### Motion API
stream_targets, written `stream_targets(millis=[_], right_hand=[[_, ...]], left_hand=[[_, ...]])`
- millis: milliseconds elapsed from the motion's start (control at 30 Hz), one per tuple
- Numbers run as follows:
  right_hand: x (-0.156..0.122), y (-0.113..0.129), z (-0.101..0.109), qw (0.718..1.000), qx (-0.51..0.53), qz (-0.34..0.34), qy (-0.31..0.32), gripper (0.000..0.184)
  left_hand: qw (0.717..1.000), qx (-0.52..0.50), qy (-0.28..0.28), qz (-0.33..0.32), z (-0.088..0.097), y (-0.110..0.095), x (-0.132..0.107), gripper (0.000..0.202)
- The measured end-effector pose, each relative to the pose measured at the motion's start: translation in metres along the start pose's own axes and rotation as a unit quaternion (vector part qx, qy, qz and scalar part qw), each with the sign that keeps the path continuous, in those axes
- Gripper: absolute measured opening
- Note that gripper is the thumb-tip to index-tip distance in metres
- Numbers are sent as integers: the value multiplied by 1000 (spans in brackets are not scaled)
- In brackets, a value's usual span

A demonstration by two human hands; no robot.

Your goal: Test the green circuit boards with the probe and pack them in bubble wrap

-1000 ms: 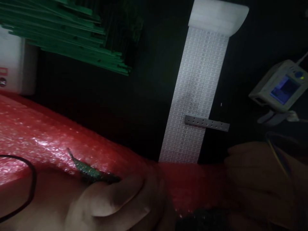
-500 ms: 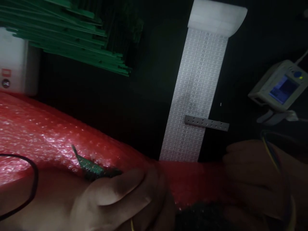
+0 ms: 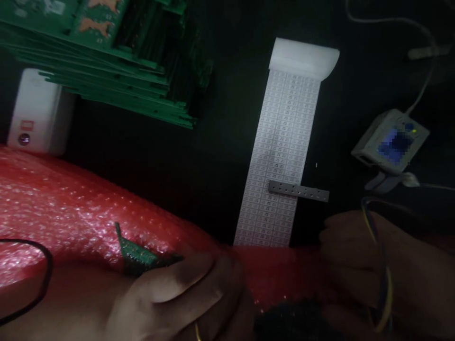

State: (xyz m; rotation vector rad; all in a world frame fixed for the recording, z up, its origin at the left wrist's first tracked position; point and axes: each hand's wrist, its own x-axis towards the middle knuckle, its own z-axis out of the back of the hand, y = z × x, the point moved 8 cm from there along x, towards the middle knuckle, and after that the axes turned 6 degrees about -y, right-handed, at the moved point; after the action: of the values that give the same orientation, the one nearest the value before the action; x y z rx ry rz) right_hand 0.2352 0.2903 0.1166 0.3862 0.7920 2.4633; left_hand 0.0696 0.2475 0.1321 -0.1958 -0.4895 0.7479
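My left hand (image 3: pixel 192 298) is low in the middle, its fingers curled together. From behind them a green circuit board (image 3: pixel 138 253) sticks out, lying against red bubble wrap (image 3: pixel 88 203). A thin yellow strand (image 3: pixel 197 330) shows under the left fingers. My right hand (image 3: pixel 355 255) is at the lower right in deep shade, with fingers bent in. Whatever it may hold is hidden. Blue and yellow wires (image 3: pixel 382 274) loop across the back of it. Between the hands lies a dark, unclear patch on the wrap.
Green circuit boards (image 3: pixel 117 90) are stacked at the upper left beside a white box (image 3: pixel 37 113). A label roll (image 3: pixel 302 59) trails its strip toward me, with a perforated metal bar (image 3: pixel 298 190) across it. A small device with a screen (image 3: pixel 393 142) stands right. A black cable (image 3: pixel 48 265) curves at the left.
The view has shifted, so the board stack, label roll and device appear lower, and the device further left. The wires over my right hand hang differently. Both hands keep nearly the same pose.
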Motion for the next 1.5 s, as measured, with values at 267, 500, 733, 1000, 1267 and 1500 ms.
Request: stream_targets(millis=[267,500,733,1000,1267,1500], right_hand=[[9,-4,7,997,69,-25,-27,27],[12,-1,8,996,87,-12,-15,26],[14,-1,9,996,92,-6,-20,30],[12,-3,0,992,122,-15,-9,31],[14,-37,2,990,78,-113,15,48],[-41,-47,77,908,92,-343,-221,35]], left_hand=[[982,31,6,-188,-4,3,10,32],[983,34,6,-181,-5,4,7,32],[993,7,-2,-119,-6,3,4,18],[999,-3,10,-53,-5,1,4,15],[991,-18,20,-130,-8,7,31,20],[990,23,99,-99,-33,19,35,33]])
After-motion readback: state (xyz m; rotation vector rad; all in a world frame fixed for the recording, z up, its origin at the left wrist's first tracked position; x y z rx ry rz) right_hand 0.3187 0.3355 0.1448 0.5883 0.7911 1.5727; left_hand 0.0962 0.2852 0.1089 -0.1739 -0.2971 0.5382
